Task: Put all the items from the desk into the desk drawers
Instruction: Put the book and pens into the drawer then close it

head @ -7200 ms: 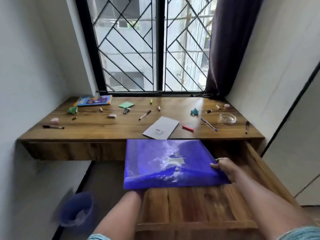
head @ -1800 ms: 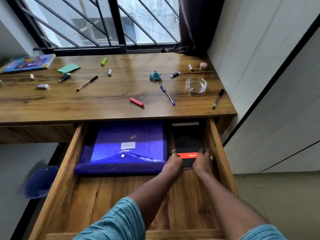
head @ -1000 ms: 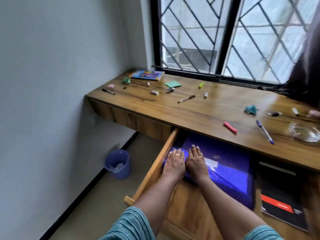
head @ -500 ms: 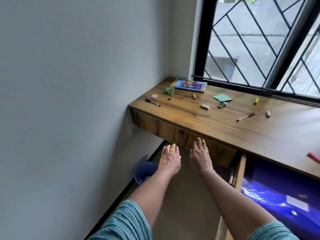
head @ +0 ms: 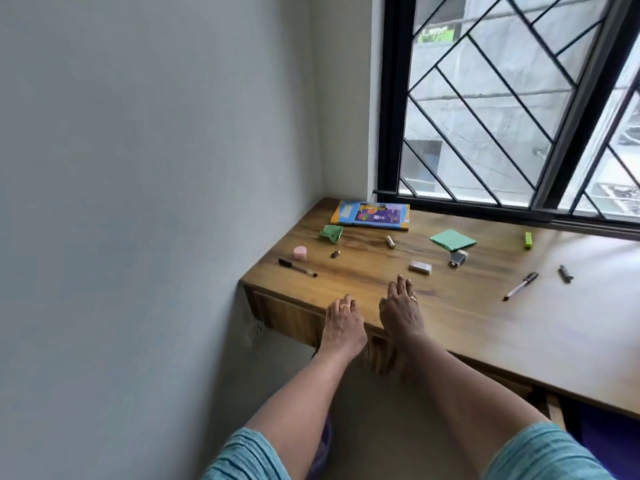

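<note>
Left hand fingers seemingly hidden below desk edge.

Book at desk back corner; pen left, eraser right, nearer front

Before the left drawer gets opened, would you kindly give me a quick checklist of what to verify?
1. Both hands free: left hand and right hand hold nothing: ok.
2. Left hand at the left drawer front: fingers over the desk edge: ok.
3. Grip on a handle or lip: hidden under the edge: cannot tell.
4. Desk emptied: black pen, eraser, colourful book and more remain: not ok.
5. Space below for the drawer to slide: mostly hidden by the arms: cannot tell.
</note>
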A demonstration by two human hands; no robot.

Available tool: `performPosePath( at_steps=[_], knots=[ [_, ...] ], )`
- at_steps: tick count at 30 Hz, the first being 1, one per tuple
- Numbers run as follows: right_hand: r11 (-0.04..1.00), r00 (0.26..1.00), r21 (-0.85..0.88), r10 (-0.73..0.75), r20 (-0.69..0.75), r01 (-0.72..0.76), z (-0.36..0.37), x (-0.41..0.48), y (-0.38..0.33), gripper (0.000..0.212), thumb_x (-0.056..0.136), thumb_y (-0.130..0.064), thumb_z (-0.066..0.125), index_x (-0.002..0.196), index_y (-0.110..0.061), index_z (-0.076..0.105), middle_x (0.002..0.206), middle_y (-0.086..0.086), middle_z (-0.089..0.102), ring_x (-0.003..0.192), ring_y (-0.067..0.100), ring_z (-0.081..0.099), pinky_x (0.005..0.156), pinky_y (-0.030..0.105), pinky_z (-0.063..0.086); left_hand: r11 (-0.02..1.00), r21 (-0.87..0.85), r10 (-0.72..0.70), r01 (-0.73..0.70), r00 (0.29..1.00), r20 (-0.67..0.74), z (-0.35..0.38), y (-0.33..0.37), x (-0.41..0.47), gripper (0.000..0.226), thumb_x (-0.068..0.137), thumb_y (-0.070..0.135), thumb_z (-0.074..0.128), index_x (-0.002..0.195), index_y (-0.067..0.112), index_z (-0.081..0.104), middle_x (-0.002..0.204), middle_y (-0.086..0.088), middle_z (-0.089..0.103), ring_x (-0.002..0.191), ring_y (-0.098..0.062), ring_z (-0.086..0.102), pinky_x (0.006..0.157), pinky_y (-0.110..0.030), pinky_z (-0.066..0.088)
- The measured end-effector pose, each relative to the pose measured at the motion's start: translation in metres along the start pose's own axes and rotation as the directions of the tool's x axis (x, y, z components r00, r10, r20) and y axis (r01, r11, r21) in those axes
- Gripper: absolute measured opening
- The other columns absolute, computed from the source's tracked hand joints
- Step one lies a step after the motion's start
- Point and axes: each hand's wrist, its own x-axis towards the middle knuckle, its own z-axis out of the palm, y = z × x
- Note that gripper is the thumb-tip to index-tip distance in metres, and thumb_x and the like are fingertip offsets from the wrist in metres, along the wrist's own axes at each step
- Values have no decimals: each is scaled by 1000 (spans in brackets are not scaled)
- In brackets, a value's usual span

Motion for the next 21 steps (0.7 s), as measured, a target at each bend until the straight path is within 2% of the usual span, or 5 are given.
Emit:
performPosePath(
  at_steps=[4,7,15,18,21],
  knots=[
    [1000,999,14,10,-37,-9,-8,82,-4,49,95,-13,36,141,3,30,153,22,23,144,34,17,120,41,17,999,-7,-52,52,999,7,-15,-10,89,50,100,17,31,148,5,24,155,-12,22,143,-28,21,120,-38,18],
    [997,997,64,39,-68,-35,-15,135,6,52,93,-10,39,142,0,29,148,20,30,138,33,28,113,43,31,992,-55,-112,113,993,24,-26,-15,151,49,101,21,30,148,7,25,155,-11,23,143,-27,22,120,-40,20],
    [942,966,232,258,-37,-243,-32,233,36,31,93,-13,44,120,1,43,121,28,54,112,41,53,88,42,43,937,-209,-275,279,960,48,-46,-47,273,45,101,20,30,144,4,32,150,-14,33,137,-29,32,115,-38,27],
    [911,947,286,320,-34,-297,-32,271,48,26,92,-11,44,115,1,42,113,31,58,105,43,56,79,41,44,897,-259,-357,359,932,57,-58,-54,326,42,99,16,35,137,1,41,141,-18,44,130,-30,42,107,-36,36],
    [889,930,293,367,3,-352,-29,319,60,30,94,-13,46,120,2,41,118,31,57,110,44,53,83,40,43,896,-240,-359,374,927,106,-70,-64,382,36,98,9,37,128,-5,52,134,-21,53,125,-33,50,101,-36,42]
  ],
)
